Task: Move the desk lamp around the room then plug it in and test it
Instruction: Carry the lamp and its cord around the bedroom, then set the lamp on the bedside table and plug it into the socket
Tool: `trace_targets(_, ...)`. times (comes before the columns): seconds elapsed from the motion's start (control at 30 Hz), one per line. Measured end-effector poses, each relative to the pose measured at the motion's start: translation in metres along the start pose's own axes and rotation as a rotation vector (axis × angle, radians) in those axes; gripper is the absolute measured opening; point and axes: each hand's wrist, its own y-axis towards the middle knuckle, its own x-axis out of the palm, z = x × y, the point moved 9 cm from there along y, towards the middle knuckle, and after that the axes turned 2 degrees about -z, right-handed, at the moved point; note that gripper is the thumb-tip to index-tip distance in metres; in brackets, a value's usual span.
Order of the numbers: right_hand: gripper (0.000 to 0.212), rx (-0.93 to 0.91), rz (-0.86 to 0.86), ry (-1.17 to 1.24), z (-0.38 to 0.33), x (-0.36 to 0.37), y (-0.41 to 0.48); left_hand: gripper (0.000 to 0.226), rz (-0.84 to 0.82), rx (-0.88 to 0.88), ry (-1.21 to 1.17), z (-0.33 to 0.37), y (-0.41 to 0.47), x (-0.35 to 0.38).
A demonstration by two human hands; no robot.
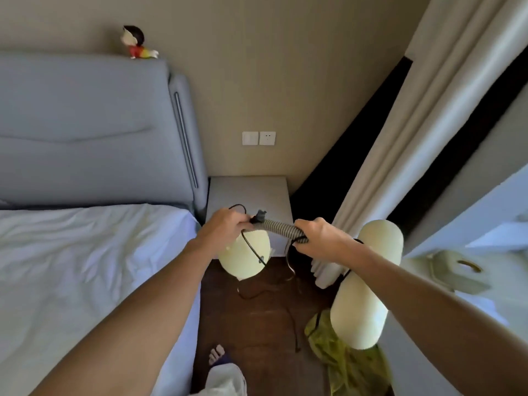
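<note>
I hold a desk lamp in the air over the floor gap beside the bed. Its ribbed flexible neck (278, 225) runs between my hands. My left hand (225, 224) grips the neck's left end together with the black cord and plug (260, 215). My right hand (317, 238) grips the neck's right end. The pale yellow round base (243, 257) hangs below my left hand. The long pale yellow lamp head (368, 284) hangs below my right forearm. The black cord (291, 315) trails down to the dark wooden floor. A wall socket (267, 138) sits above the grey nightstand (248, 192).
A bed with white sheets (85, 267) and a blue-grey headboard (85, 124) fills the left. A toy figure (135, 41) stands on the headboard. White curtains (400, 138) hang on the right. A green-yellow cloth (343, 364) lies on the floor. A light switch (250, 138) is beside the socket.
</note>
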Motion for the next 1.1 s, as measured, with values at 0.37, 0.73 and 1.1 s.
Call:
trace_targets(0.37,0.016,0.208,0.07,0.235,0.052,-0.058,0.193,0.014,0.036,-0.12,-0.175,-0.068,0.216,-0.04)
trace_targets(0.73,0.025,0.226,-0.138,0.314,0.119,-0.047,0.396,0.015,-0.058,-0.391,-0.077,-0.154,0.353,-0.029)
trace_targets(1.1,0.028,0.424,-0.256,0.524,0.151,0.003,0.49,0.021,0.027,-0.71,-0.395,-0.262,0.368,-0.041)
